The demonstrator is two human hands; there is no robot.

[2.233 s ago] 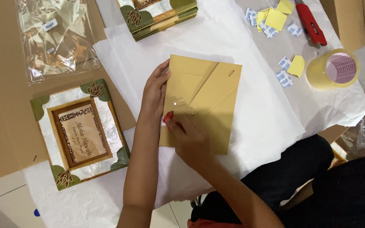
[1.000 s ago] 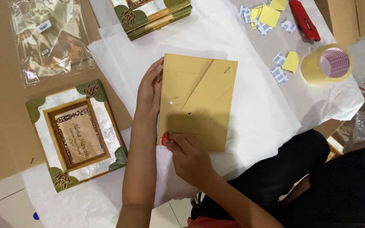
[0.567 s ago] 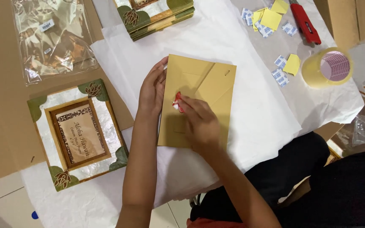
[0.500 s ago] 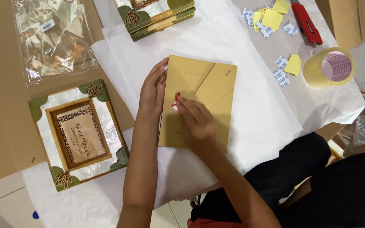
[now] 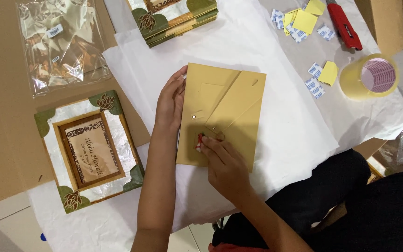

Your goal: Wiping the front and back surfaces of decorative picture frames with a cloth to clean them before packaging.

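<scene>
I see a matte tan frame back (image 5: 220, 116) face-down on crinkled white tissue paper (image 5: 285, 121). Left hand (image 5: 170, 100) lies flat, steadying its left edge, gripping nothing; right hand (image 5: 225, 163) pinches a small metal tab.

Bright, even overhead light, soft shadows beside the hands, glare on the clear plastic bag (image 5: 64, 44), sharp focus throughout.

You are sitting at a small packing station, likely a gift shop's back room: white tissue paper (image 5: 281, 121) is covering the table, decorated picture frames (image 5: 178, 18) are stacking up, and a tape roll (image 5: 368, 77), adhesive pads (image 5: 314, 86) and cardboard (image 5: 5, 130) are lying around.
</scene>
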